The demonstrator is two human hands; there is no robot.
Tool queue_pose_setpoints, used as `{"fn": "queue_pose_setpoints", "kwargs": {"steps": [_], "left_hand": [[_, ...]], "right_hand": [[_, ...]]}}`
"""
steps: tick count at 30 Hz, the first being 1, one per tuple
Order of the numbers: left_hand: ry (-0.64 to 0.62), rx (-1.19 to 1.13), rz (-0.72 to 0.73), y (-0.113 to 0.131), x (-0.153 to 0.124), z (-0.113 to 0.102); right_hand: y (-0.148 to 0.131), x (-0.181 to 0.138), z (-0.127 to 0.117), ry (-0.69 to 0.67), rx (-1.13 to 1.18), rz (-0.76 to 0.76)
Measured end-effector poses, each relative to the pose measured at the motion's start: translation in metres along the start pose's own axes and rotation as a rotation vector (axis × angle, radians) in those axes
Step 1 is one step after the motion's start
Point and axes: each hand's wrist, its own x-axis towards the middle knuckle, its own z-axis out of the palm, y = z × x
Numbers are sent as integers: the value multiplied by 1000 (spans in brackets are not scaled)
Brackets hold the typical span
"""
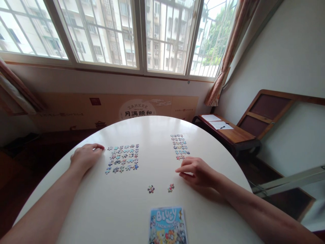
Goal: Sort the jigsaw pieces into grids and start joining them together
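My left hand [85, 156] rests on the white round table [132, 206], fingers curled loosely, just left of a grid of loose puzzle pieces [123, 158]. My right hand [196, 171] lies on the table with fingers stretched toward the left, holding nothing, just below a smaller group of pieces [179, 146]. Two single pieces lie apart near the middle: one [151, 189] and another [171, 187], the latter close to my right fingertips. A blue picture card [167, 226] lies at the near edge.
A dark wooden side table [230, 134] with papers and a pen stands to the right. A wooden frame [266, 115] leans on the wall. Barred windows and a curtain [225, 64] are behind; a cardboard panel [114, 108] lines the wall.
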Motion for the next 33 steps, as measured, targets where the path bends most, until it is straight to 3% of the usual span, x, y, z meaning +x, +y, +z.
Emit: {"fn": "queue_pose_setpoints", "kwargs": {"steps": [5,9,13,22,29,33], "left_hand": [[-13,6,0,0,-1,-1],[-6,8,2,-2,0,-1],[27,4,23,-4,2,1],[-2,27,20,-3,1,0],[5,22,10,-2,1,-1],[8,23,19,-2,0,-1]], "right_hand": [[-32,4,5,-186,-7,-158],[-39,4,6,-240,-1,-180],[-28,3,-4,-222,1,-131],[4,-10,-36,-210,30,187],[37,-14,-31,-77,-111,324],[37,-10,-23,4,-199,299]]}}
